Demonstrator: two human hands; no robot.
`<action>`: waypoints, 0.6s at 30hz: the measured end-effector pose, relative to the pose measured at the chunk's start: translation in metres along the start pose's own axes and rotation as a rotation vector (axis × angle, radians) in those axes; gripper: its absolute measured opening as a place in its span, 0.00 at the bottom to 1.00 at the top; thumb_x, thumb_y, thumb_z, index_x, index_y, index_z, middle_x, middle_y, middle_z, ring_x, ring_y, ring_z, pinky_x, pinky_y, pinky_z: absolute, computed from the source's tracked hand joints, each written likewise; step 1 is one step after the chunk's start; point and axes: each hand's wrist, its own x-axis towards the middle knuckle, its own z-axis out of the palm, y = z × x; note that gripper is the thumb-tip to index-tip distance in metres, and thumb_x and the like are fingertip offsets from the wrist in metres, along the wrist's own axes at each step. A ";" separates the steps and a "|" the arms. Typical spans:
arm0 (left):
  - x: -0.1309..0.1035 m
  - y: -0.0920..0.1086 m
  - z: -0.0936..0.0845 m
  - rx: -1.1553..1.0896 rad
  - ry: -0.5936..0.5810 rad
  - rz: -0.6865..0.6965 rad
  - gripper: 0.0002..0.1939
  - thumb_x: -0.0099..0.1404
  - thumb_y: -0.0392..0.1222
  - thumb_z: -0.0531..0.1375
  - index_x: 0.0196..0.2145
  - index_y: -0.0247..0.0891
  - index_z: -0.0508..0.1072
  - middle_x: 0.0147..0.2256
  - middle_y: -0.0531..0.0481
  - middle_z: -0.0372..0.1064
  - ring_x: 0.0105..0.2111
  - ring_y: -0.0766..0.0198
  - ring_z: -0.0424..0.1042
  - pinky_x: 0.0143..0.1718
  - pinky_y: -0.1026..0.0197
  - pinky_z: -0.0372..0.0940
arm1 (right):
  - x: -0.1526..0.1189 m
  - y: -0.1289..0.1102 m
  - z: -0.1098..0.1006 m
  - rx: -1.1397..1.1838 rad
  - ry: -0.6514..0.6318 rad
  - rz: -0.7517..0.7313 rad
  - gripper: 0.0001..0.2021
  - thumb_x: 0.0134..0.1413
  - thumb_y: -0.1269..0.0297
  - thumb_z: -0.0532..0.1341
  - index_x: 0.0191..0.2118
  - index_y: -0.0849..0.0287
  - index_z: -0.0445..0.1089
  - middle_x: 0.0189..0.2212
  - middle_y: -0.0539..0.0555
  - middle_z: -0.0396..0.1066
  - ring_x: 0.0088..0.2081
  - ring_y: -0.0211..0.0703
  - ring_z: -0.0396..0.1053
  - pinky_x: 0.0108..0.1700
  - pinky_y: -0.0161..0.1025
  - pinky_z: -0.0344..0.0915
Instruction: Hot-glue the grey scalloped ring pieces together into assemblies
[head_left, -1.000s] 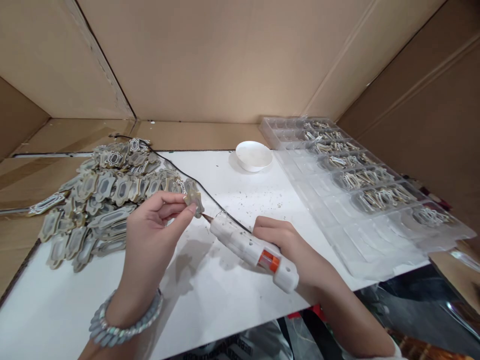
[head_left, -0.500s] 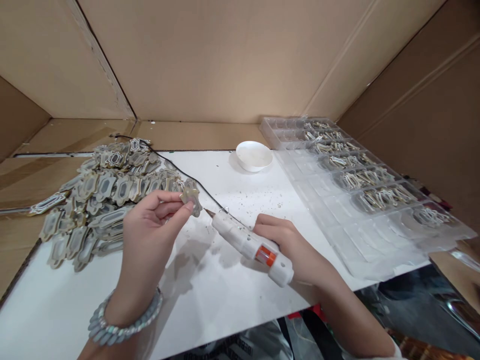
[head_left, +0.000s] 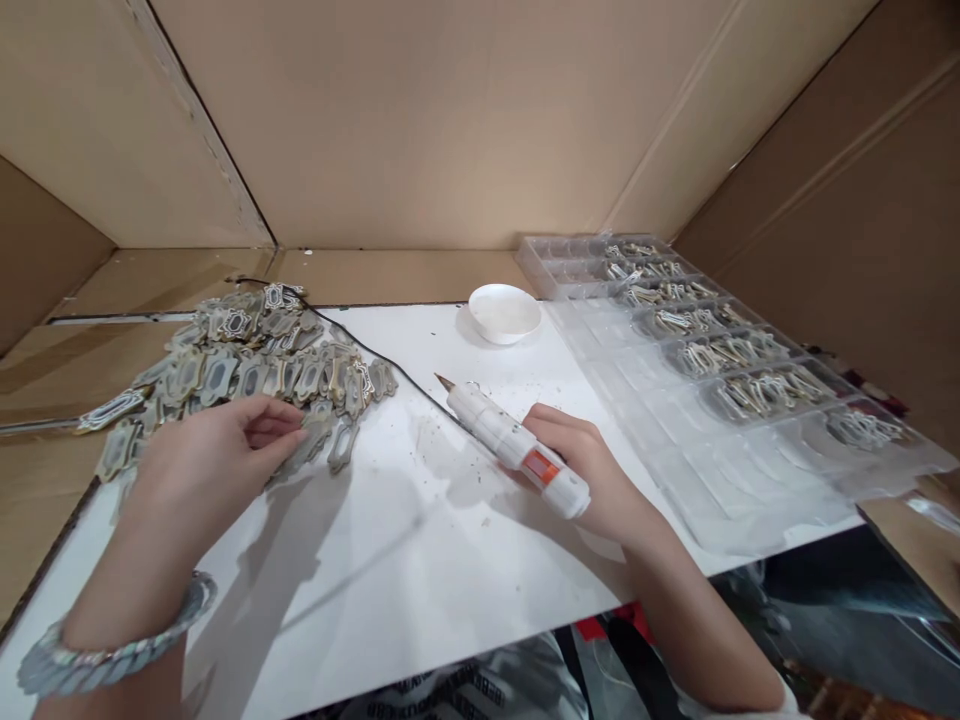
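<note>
My right hand [head_left: 581, 460] is closed around a thick white corded tool [head_left: 499, 430]. The tool has an orange window and a pointed, copper-coloured tip aimed up and left, clear of any piece. At the near edge of a pile of small grey and gold frame-shaped pieces [head_left: 217, 375], my left hand [head_left: 217, 465] has thumb and fingers pinched together. The fingertips meet one frame-shaped piece [head_left: 313, 432]; whether they grip it I cannot tell. Just right of them lies another frame-shaped piece [head_left: 342, 443].
A white bowl [head_left: 504, 314] stands at the back. Along the right lies a clear compartment tray [head_left: 637, 400] holding heaps of metal pieces [head_left: 731, 352]. The black cord [head_left: 375, 352] crosses the white board [head_left: 360, 580]. Cardboard walls [head_left: 450, 130] enclose the back and sides.
My left hand has moved left and down to the pile from in front of the tool, where it held a frame-shaped piece. The tool has shifted slightly up and right.
</note>
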 end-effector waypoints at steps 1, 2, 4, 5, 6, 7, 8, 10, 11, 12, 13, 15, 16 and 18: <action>0.001 -0.002 0.000 0.053 0.006 0.018 0.07 0.51 0.49 0.66 0.23 0.45 0.77 0.22 0.53 0.77 0.27 0.51 0.75 0.25 0.60 0.57 | 0.000 0.000 0.000 0.000 -0.002 -0.004 0.11 0.43 0.75 0.60 0.23 0.57 0.55 0.25 0.48 0.57 0.26 0.36 0.57 0.28 0.34 0.52; 0.001 -0.003 0.001 0.092 0.011 0.044 0.07 0.52 0.50 0.65 0.23 0.45 0.76 0.22 0.53 0.77 0.26 0.51 0.75 0.25 0.60 0.56 | 0.000 0.000 0.000 -0.001 0.000 -0.006 0.11 0.43 0.75 0.60 0.23 0.57 0.55 0.25 0.48 0.57 0.26 0.36 0.57 0.28 0.34 0.52; 0.000 -0.002 0.006 0.128 -0.002 0.096 0.08 0.55 0.50 0.63 0.25 0.45 0.76 0.24 0.53 0.77 0.26 0.51 0.75 0.25 0.60 0.56 | 0.000 0.000 0.000 -0.005 0.003 -0.007 0.11 0.44 0.74 0.60 0.23 0.57 0.55 0.25 0.48 0.57 0.26 0.36 0.58 0.29 0.34 0.52; -0.002 -0.001 0.009 0.130 -0.018 0.118 0.08 0.56 0.50 0.62 0.26 0.46 0.76 0.24 0.53 0.78 0.27 0.51 0.75 0.25 0.60 0.56 | 0.000 0.001 0.000 -0.010 0.005 -0.007 0.11 0.46 0.73 0.60 0.23 0.57 0.55 0.25 0.48 0.57 0.26 0.37 0.58 0.29 0.35 0.52; -0.003 0.001 0.012 0.127 -0.038 0.140 0.08 0.58 0.50 0.61 0.27 0.46 0.75 0.25 0.53 0.78 0.27 0.52 0.75 0.26 0.60 0.57 | 0.000 0.001 0.000 -0.017 0.008 -0.008 0.12 0.48 0.72 0.60 0.23 0.57 0.55 0.25 0.48 0.58 0.27 0.37 0.59 0.29 0.35 0.52; -0.004 0.003 0.014 0.124 -0.056 0.155 0.08 0.59 0.50 0.60 0.28 0.46 0.75 0.26 0.53 0.78 0.27 0.53 0.75 0.26 0.61 0.57 | 0.000 0.001 0.000 -0.024 0.011 -0.010 0.12 0.50 0.71 0.60 0.23 0.57 0.55 0.25 0.48 0.58 0.27 0.37 0.59 0.29 0.35 0.53; -0.006 0.005 0.016 0.124 -0.060 0.159 0.08 0.59 0.49 0.60 0.28 0.46 0.75 0.26 0.54 0.78 0.27 0.54 0.74 0.26 0.61 0.56 | 0.000 0.002 0.000 -0.031 0.013 -0.013 0.13 0.51 0.69 0.60 0.23 0.56 0.54 0.25 0.48 0.58 0.27 0.37 0.59 0.29 0.35 0.53; -0.007 0.008 0.019 0.131 -0.059 0.165 0.07 0.59 0.48 0.60 0.27 0.47 0.75 0.25 0.54 0.77 0.24 0.56 0.72 0.25 0.62 0.54 | 0.001 0.003 -0.001 -0.046 0.020 -0.021 0.14 0.53 0.67 0.60 0.23 0.56 0.54 0.24 0.48 0.58 0.26 0.37 0.59 0.29 0.35 0.53; -0.008 0.008 0.019 0.135 -0.056 0.166 0.07 0.59 0.47 0.60 0.27 0.47 0.75 0.25 0.54 0.77 0.24 0.56 0.71 0.25 0.62 0.53 | 0.001 0.003 -0.001 -0.056 0.026 -0.028 0.14 0.53 0.67 0.60 0.23 0.56 0.54 0.24 0.48 0.58 0.26 0.37 0.59 0.29 0.35 0.53; -0.008 0.009 0.018 0.138 -0.053 0.168 0.07 0.59 0.47 0.60 0.27 0.47 0.76 0.25 0.54 0.77 0.23 0.56 0.70 0.25 0.61 0.53 | 0.002 0.003 -0.001 -0.068 0.032 -0.037 0.14 0.54 0.67 0.60 0.22 0.56 0.54 0.24 0.48 0.58 0.26 0.37 0.59 0.28 0.35 0.53; -0.008 0.010 0.017 0.137 -0.049 0.170 0.07 0.58 0.47 0.60 0.27 0.48 0.76 0.25 0.53 0.77 0.24 0.55 0.70 0.25 0.61 0.53 | 0.002 0.003 -0.001 -0.082 0.038 -0.051 0.13 0.54 0.67 0.60 0.23 0.56 0.55 0.24 0.48 0.58 0.26 0.37 0.59 0.28 0.34 0.53; -0.007 0.011 0.013 0.128 -0.042 0.178 0.07 0.58 0.48 0.60 0.29 0.48 0.77 0.26 0.53 0.78 0.25 0.55 0.72 0.26 0.61 0.54 | 0.002 0.003 -0.002 -0.118 0.047 -0.094 0.11 0.54 0.68 0.59 0.24 0.57 0.58 0.26 0.49 0.61 0.27 0.37 0.60 0.29 0.34 0.55; -0.006 0.013 0.011 0.122 -0.037 0.182 0.08 0.59 0.49 0.60 0.30 0.48 0.77 0.26 0.53 0.78 0.25 0.55 0.72 0.26 0.61 0.54 | 0.002 0.003 -0.003 -0.152 0.056 -0.121 0.08 0.54 0.69 0.59 0.26 0.57 0.61 0.28 0.50 0.63 0.28 0.37 0.62 0.30 0.34 0.57; -0.006 0.016 0.007 0.109 -0.026 0.195 0.10 0.59 0.51 0.59 0.31 0.47 0.77 0.26 0.52 0.78 0.24 0.54 0.72 0.26 0.61 0.55 | 0.000 0.005 -0.006 -0.276 0.077 -0.187 0.04 0.53 0.73 0.57 0.31 0.58 0.66 0.34 0.53 0.68 0.30 0.38 0.65 0.31 0.35 0.59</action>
